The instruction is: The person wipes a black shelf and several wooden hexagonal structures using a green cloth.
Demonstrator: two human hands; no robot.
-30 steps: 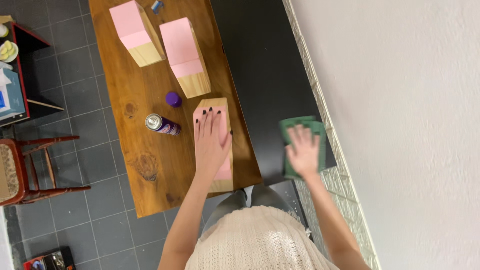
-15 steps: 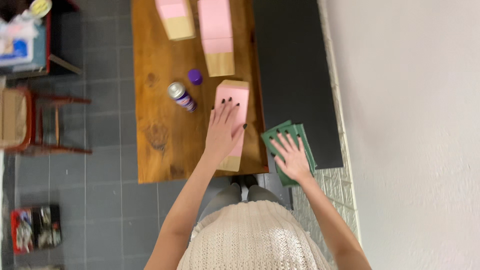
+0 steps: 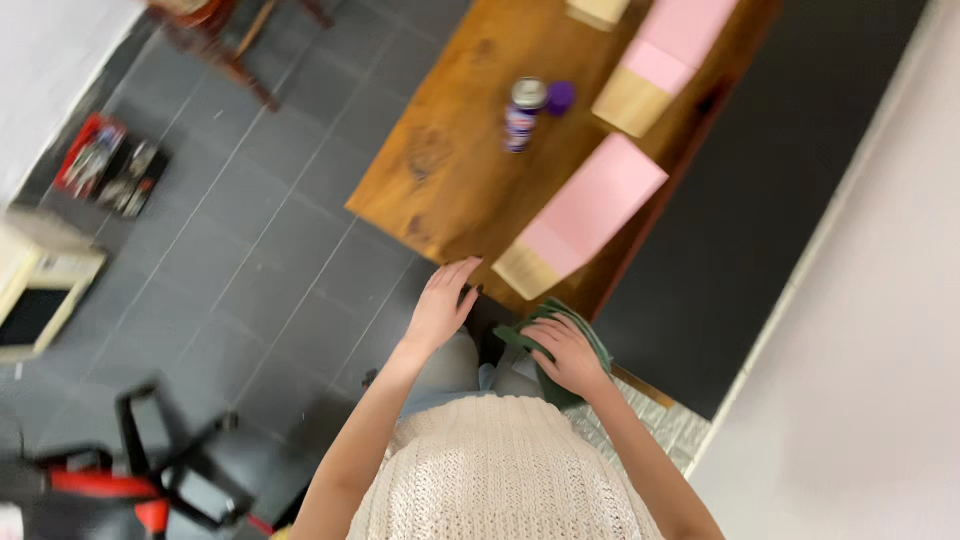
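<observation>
My left hand (image 3: 443, 302) hangs open just off the near edge of the wooden table (image 3: 450, 180), touching nothing I can make out. My right hand (image 3: 562, 350) is closed on a dark green cloth (image 3: 580, 330) held close to my body. Just beyond both hands, a pink-painted wooden block (image 3: 585, 215) with a bare wood end lies on the table's near edge. Farther along stand a spray can (image 3: 522, 112) and its purple cap (image 3: 560, 97).
Two more pink-and-wood blocks (image 3: 660, 60) lie at the table's far end. A dark panel (image 3: 780, 200) runs along the white wall on the right. A tool case (image 3: 110, 165) sits on the grey tiled floor, and a black and red chair (image 3: 150, 470) stands at lower left.
My left hand has come off the pink block and drawn back past the table edge. My right hand has brought the green cloth in toward my body. The view has swung round.
</observation>
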